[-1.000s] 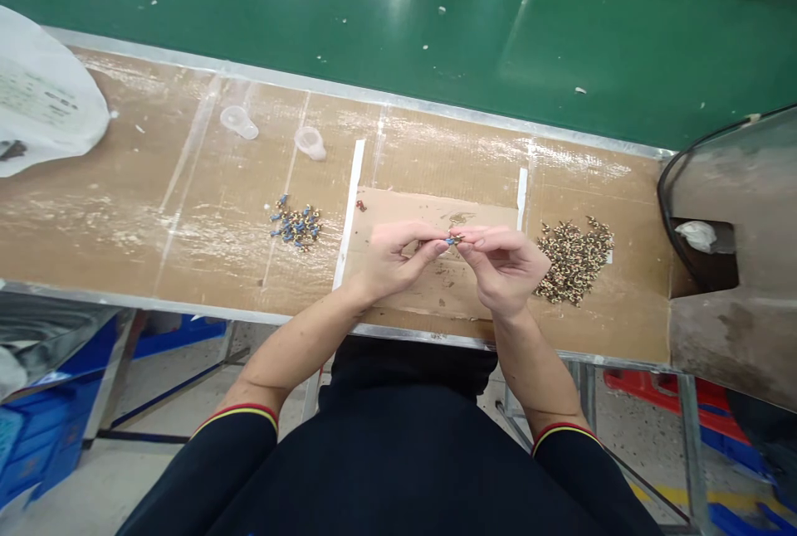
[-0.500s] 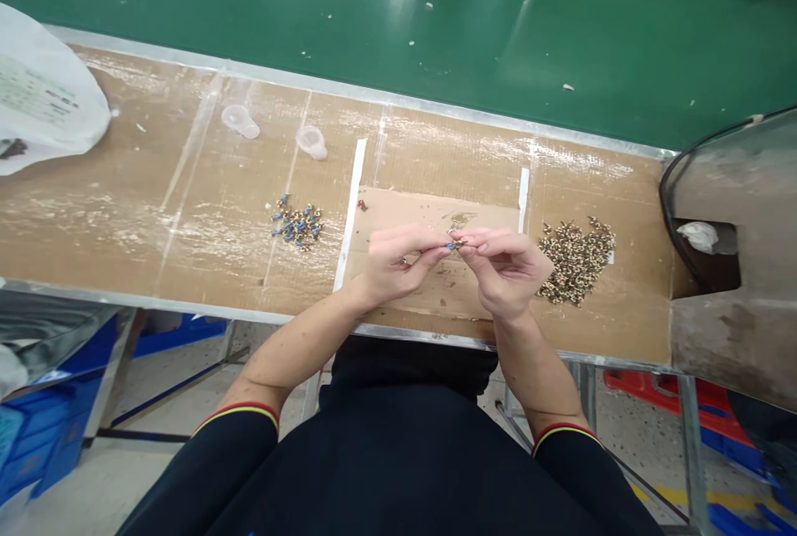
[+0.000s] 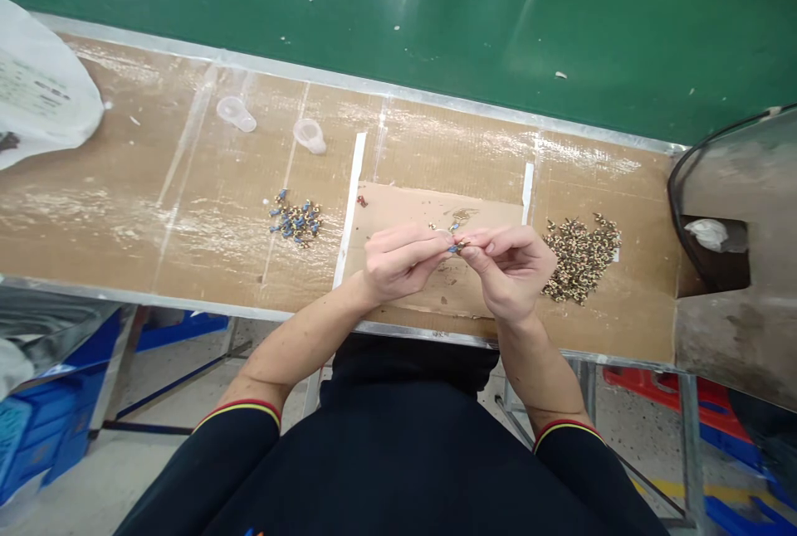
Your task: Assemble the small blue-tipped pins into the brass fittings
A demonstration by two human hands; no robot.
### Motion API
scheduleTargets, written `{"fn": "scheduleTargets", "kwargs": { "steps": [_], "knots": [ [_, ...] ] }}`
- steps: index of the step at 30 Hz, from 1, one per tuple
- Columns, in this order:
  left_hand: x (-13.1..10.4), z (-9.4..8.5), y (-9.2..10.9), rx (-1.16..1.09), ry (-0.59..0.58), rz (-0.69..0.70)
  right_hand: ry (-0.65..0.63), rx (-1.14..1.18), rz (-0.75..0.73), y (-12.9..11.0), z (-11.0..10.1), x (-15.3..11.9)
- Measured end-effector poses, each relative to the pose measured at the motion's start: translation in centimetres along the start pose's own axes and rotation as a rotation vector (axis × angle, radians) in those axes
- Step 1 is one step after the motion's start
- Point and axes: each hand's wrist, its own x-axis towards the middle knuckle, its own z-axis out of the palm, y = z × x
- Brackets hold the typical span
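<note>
Above the cardboard sheet [image 3: 404,204], my left hand [image 3: 398,262] and my right hand [image 3: 518,275] meet fingertip to fingertip. Between them they pinch a small brass-coloured fitting with a blue part [image 3: 453,249]; blue shows on the left side, brass on the right. Its exact shape is too small to make out. Just beyond the fingertips lies another small blue-and-brass piece [image 3: 455,226]. A pile of blue-and-brass pieces [image 3: 297,222] sits left of the sheet. To the right is a larger heap of plain brass-coloured fittings [image 3: 579,260].
Two clear plastic cups [image 3: 237,114] lie at the bench's back left, near a white bag [image 3: 46,84]. A small reddish piece [image 3: 362,201] rests on the sheet's left corner. Behind runs a green surface [image 3: 349,13]. A metal housing with a black cable [image 3: 735,187] stands right.
My fingers have shifted slightly around the small fitting, and my left fingers are closed more tightly together. The view has moved a little. The piles look the same.
</note>
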Motion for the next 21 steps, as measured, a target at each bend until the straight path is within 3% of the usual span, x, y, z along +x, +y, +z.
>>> {"fn": "scheduleTargets", "kwargs": {
  "steps": [21],
  "knots": [
    [-0.48,0.49,-0.51,0.092,0.043,0.07,-0.029,0.005,0.143,-0.2,-0.1,-0.04]
  ]
}}
